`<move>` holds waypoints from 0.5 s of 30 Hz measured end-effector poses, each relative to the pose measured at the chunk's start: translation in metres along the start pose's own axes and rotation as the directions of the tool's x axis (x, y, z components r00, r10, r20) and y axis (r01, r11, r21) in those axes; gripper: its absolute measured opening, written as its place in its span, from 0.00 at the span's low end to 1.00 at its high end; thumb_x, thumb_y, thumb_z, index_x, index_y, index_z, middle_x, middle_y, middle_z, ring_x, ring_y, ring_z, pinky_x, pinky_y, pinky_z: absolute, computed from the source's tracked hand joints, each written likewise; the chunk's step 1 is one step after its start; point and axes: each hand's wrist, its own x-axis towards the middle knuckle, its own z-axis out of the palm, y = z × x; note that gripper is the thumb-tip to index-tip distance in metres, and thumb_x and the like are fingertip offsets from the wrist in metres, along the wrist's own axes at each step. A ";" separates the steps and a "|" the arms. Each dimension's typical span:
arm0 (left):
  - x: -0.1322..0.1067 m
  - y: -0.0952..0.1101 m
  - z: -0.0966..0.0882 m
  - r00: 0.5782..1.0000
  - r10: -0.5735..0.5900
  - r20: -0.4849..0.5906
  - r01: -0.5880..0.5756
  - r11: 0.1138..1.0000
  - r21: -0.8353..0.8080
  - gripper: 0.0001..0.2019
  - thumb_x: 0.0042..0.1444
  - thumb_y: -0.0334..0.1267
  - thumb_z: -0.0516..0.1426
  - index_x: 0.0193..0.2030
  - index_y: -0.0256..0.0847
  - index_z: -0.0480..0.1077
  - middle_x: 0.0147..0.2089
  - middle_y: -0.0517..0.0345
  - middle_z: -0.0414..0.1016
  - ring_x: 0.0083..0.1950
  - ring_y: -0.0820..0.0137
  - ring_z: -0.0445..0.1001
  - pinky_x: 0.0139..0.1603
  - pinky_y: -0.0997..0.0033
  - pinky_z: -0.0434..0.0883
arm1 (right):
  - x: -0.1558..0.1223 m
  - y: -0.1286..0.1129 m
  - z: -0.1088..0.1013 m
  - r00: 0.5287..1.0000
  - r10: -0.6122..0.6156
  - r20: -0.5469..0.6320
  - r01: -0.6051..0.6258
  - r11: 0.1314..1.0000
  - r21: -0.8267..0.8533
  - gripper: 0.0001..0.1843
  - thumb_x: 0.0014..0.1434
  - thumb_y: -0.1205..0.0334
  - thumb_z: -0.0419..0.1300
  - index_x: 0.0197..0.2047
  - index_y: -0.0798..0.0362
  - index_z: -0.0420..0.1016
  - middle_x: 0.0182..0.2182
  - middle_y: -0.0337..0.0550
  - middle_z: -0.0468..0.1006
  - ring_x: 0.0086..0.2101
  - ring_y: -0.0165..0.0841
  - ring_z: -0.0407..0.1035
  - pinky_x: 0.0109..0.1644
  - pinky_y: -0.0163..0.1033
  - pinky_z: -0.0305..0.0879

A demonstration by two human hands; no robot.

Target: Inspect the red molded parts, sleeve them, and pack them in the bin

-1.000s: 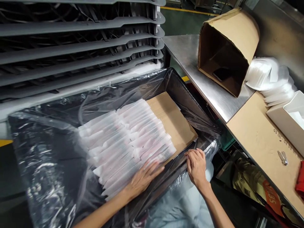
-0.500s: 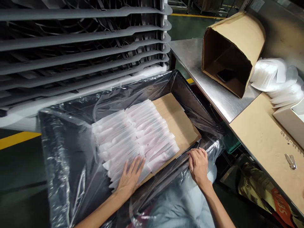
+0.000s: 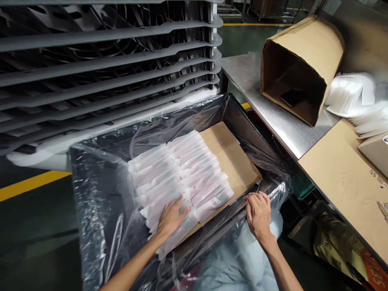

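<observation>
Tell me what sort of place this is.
Probably a factory packing area, going by the plastic-lined bin holding rows of white wrapped packets, the steel worktable and the stacked dark racks.

Place: factory floor | yellow floor line [image 3: 33,186] | dark metal racks [image 3: 106,60] | stainless steel table [image 3: 281,125]

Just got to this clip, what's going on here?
A person is working with both bare hands at a dark bin lined with clear plastic. The left hand lies flat on rows of white wrapped packets, which sit on a cardboard sheet in the bin. The right hand curls over the bin's near rim. Beside the bin, a cardboard box lies on its side on a steel table.
</observation>
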 end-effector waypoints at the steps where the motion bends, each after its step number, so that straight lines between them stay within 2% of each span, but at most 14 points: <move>1: 0.004 0.000 -0.006 1.000 -0.022 -0.010 0.022 0.999 0.041 0.19 0.64 0.42 0.56 0.59 0.38 0.67 0.55 0.47 0.71 0.55 0.56 0.71 0.57 0.46 0.68 | 0.000 0.000 0.000 1.000 0.000 -0.002 0.000 1.000 0.001 0.12 0.65 0.73 0.48 0.36 0.51 0.70 0.33 0.39 0.80 0.37 0.34 0.71 0.59 0.46 0.55; 3: 0.012 -0.001 -0.018 0.998 -0.050 -0.024 0.052 0.992 0.114 0.17 0.62 0.40 0.58 0.56 0.39 0.69 0.65 0.46 0.62 0.66 0.50 0.60 0.62 0.40 0.62 | 0.000 -0.001 0.000 1.000 -0.002 -0.007 0.002 1.000 0.002 0.12 0.65 0.73 0.48 0.36 0.51 0.69 0.33 0.39 0.80 0.37 0.34 0.71 0.58 0.46 0.55; 5: 0.023 -0.003 -0.028 0.999 -0.052 0.000 0.051 0.987 0.154 0.15 0.60 0.40 0.60 0.52 0.40 0.71 0.72 0.48 0.52 0.72 0.46 0.47 0.67 0.36 0.54 | 0.000 0.000 0.001 1.000 -0.006 -0.012 0.007 1.000 0.003 0.12 0.65 0.73 0.49 0.36 0.51 0.69 0.33 0.39 0.79 0.37 0.34 0.71 0.58 0.46 0.55; 7: 0.034 -0.004 -0.036 0.997 -0.056 0.053 0.046 0.985 0.169 0.12 0.58 0.41 0.62 0.48 0.40 0.73 0.73 0.50 0.50 0.74 0.46 0.42 0.69 0.35 0.50 | 0.000 0.000 0.001 1.000 -0.012 -0.015 0.012 1.000 0.005 0.11 0.65 0.73 0.49 0.36 0.50 0.69 0.33 0.39 0.79 0.37 0.34 0.71 0.58 0.46 0.55; 10: 0.049 -0.006 -0.046 0.995 -0.056 0.087 0.041 0.985 0.167 0.11 0.59 0.41 0.61 0.46 0.39 0.73 0.69 0.48 0.59 0.72 0.49 0.49 0.69 0.36 0.51 | 0.000 0.001 0.001 1.000 -0.019 -0.014 0.019 1.000 0.007 0.11 0.65 0.73 0.49 0.37 0.50 0.69 0.33 0.38 0.79 0.37 0.34 0.71 0.58 0.47 0.55; 13: 0.064 -0.009 -0.057 0.997 -0.058 0.052 0.051 0.990 0.133 0.16 0.62 0.43 0.59 0.53 0.38 0.70 0.60 0.47 0.69 0.65 0.53 0.63 0.68 0.38 0.54 | -0.001 0.001 0.001 1.000 -0.020 -0.015 0.020 1.000 0.010 0.11 0.65 0.73 0.49 0.37 0.50 0.68 0.33 0.39 0.79 0.37 0.34 0.71 0.58 0.47 0.55; 15: 0.077 -0.014 -0.065 0.994 -0.101 0.029 0.098 0.991 0.091 0.20 0.64 0.47 0.56 0.57 0.38 0.67 0.55 0.48 0.73 0.59 0.56 0.70 0.65 0.41 0.60 | -0.001 0.000 0.001 1.000 -0.015 -0.016 0.015 1.000 0.014 0.11 0.65 0.73 0.49 0.37 0.50 0.68 0.33 0.39 0.79 0.37 0.34 0.71 0.58 0.47 0.55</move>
